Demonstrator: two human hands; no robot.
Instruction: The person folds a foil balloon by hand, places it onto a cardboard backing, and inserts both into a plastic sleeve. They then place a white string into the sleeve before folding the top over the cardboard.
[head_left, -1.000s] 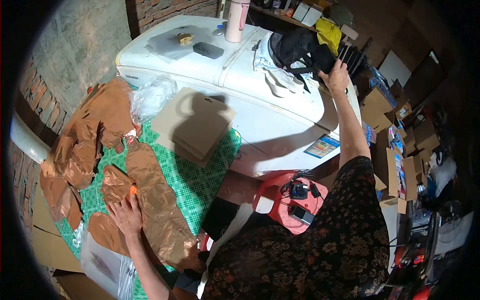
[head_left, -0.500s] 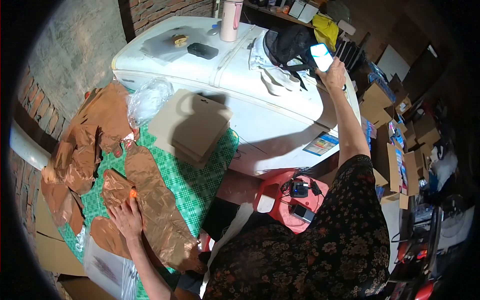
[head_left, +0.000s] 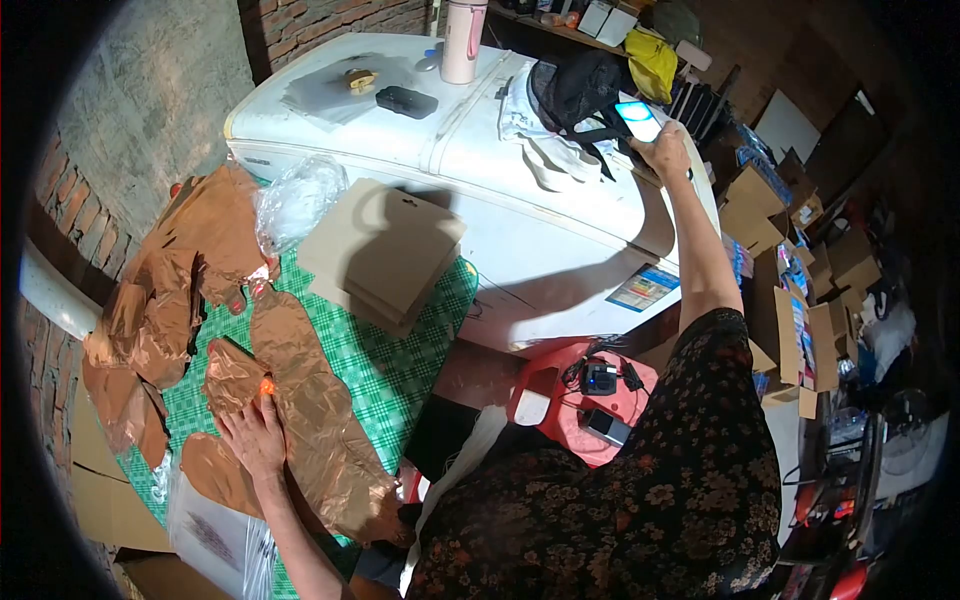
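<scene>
My left hand (head_left: 252,438) lies flat with fingers apart on copper-coloured foil pieces (head_left: 238,374). A small orange thing (head_left: 266,385) shows by its fingertips. Beside it runs a long copper foil piece (head_left: 300,380), and more crumpled foil (head_left: 200,240) is heaped toward the wall. Over the white chest freezer (head_left: 560,225), my right hand (head_left: 664,152) grips a smartphone (head_left: 638,121) with a lit screen. Just left of the phone are a black mesh bag (head_left: 578,90) and white straps (head_left: 560,165).
Grey-brown cardboard sheets (head_left: 375,250) and a clear plastic bag (head_left: 295,205) rest on the green checked tablecloth (head_left: 400,370). A pink bottle (head_left: 462,40) and a black case (head_left: 406,101) stand on the freezer. A red stool (head_left: 575,430) carries small electronics. Open cartons (head_left: 800,330) line the right.
My right hand has tilted the phone, and its top has swung slightly down and left. My left hand has stayed in place on the foil.
</scene>
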